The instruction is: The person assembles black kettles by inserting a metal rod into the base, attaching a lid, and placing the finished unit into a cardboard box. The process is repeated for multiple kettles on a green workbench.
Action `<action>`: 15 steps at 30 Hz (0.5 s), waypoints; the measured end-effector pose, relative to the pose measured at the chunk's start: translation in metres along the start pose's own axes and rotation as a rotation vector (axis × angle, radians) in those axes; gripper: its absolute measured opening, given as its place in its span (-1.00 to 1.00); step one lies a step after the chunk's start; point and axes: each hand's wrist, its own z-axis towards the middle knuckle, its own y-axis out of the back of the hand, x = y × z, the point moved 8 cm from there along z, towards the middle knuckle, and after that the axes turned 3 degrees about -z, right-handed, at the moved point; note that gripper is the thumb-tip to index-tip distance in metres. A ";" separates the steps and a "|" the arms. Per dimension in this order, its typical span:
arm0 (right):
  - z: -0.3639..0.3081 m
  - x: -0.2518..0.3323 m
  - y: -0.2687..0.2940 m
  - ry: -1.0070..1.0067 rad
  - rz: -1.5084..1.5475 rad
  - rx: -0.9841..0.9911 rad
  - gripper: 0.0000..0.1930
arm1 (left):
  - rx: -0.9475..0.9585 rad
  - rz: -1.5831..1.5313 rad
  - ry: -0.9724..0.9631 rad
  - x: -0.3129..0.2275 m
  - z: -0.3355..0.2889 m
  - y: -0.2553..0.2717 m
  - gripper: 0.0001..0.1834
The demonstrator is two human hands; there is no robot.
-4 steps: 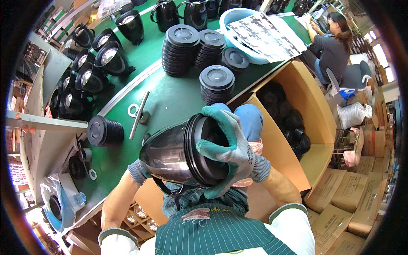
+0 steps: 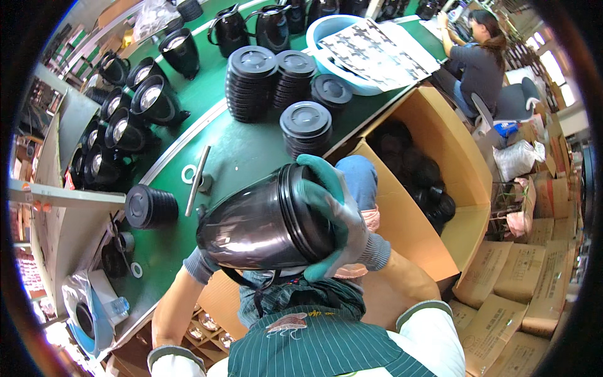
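A glossy black jug body point(image 2: 251, 229) lies on its side in front of my chest, above the near edge of the green table point(image 2: 245, 151). My right hand point(image 2: 336, 217), in a teal and grey glove, presses a ribbed black round lid point(image 2: 308, 210) against the jug's right end. My left hand point(image 2: 202, 264), gloved in grey, cups the jug from below at its left end and is mostly hidden behind it.
Stacks of black lids point(image 2: 306, 125) stand on the table, one short stack point(image 2: 149, 206) at the left. Black jugs point(image 2: 151, 100) line the left and far side. An open cardboard box point(image 2: 433, 182) with black parts sits right. A person point(image 2: 477, 60) sits far right.
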 end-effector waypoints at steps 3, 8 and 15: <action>-0.028 -0.027 -0.013 -0.455 0.397 -0.113 0.31 | -0.270 0.446 -0.369 -0.067 -0.031 0.001 -0.35; -0.072 -0.091 -0.034 -0.772 0.907 -0.210 -0.16 | -0.549 1.261 -1.098 -0.152 -0.074 -0.042 -0.56; -0.044 -0.042 -0.019 -0.515 0.187 0.146 -0.06 | -0.426 0.076 -0.607 -0.064 -0.047 0.060 -0.60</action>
